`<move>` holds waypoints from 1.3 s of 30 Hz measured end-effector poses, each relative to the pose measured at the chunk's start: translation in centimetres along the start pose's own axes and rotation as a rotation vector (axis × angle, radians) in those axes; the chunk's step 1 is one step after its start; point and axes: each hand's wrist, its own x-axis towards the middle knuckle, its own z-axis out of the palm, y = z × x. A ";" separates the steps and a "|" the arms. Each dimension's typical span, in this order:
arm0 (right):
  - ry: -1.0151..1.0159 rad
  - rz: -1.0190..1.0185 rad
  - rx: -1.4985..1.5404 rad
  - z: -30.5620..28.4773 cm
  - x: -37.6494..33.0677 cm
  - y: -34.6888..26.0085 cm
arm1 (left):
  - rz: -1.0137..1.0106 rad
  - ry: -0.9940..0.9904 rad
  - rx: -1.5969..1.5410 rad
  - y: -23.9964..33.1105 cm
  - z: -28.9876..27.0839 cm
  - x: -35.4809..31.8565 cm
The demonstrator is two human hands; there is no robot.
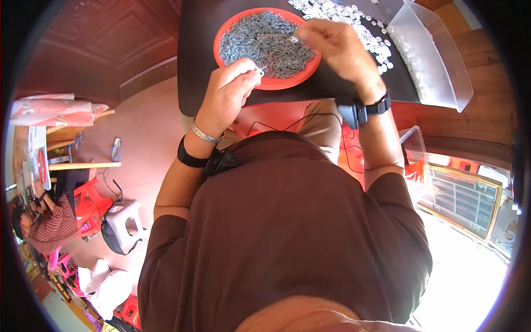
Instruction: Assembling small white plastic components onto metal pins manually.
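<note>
Left hand [229,91]: fingers curled in, thumb and forefinger pressed together on a small white ring [259,71]. I hold it just off the near left rim of the red plate [265,84], close to my other hand, so I judge the two pieces are meant to meet.

Right hand [337,47]: raised over the far right side of the plate, fingertips pinched on a thin grey pin [275,36] that points left across the pile. A small pale piece sits at my fingertips; too small to tell what it is.

Grip: both hands closed to a fine pinch, nothing spread. Small parts like these likely need only fingertips.

Grey pile [265,44]: a heap of small grey parts fills the plate, right under both hands, within easy reach.

White rings [359,27]: a loose scatter on the black table [193,66], far right of the plate, just beyond my right hand.

Clear bin [437,66]: at the right, tilted toward the table edge, beside the scatter; pale pieces seem to lie in it.

Wrists: black band and a silver bangle [203,134] on the left, black watch [362,108] on the right.

Elsewhere: another person sits far left, well apart, near red stools [88,202].
</note>
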 end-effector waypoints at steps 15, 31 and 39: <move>-0.005 0.160 -0.741 -2.9 2.3 8.5 | -0.061 0.007 -0.111 0.3 0.2 0.0; 0.071 0.074 -0.571 -2.6 1.5 7.3 | -0.039 0.041 -0.146 0.9 0.7 0.2; 0.010 0.191 0.841 -0.2 -0.5 1.9 | 0.009 0.053 -0.227 1.2 1.4 1.0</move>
